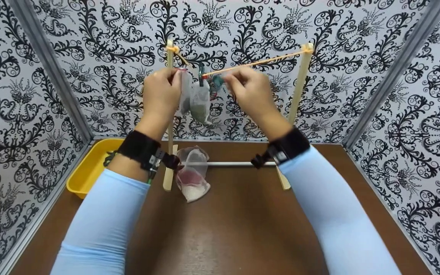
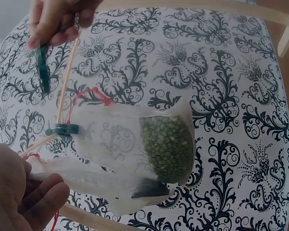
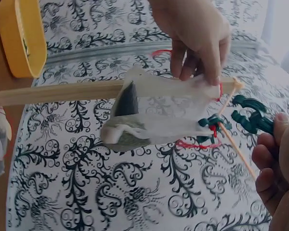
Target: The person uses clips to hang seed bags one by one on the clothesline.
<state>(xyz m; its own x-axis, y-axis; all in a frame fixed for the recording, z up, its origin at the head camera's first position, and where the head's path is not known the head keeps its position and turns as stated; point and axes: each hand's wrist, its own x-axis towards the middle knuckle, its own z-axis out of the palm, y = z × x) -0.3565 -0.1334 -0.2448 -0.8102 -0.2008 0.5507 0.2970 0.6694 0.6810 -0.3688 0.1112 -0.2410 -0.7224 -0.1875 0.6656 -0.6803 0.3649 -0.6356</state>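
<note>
My left hand [image 1: 160, 89] pinches the top edge of a sheer white drawstring bag [image 2: 106, 182] with something dark at its bottom. Beside it a second sheer bag [image 2: 130, 132], with green grain-like contents, hangs from the orange string [image 1: 266, 61] by a dark green clothespin [image 2: 62, 129]. My right hand [image 1: 256, 89] grips another dark green clothespin [image 3: 253, 118] between thumb and fingers. In the right wrist view its jaws stand apart, pointing toward the string and the held bag, with nothing between them.
Two wooden posts [image 1: 299, 88] carry the string, with a white rod [image 1: 235, 164] joining them low down. Sheer bags [image 1: 193, 177] with pinkish and white contents lie by the left post's foot. A yellow tray [image 1: 86, 172] holding dark green pieces stands at left. Patterned walls enclose the brown table [image 1: 224, 229].
</note>
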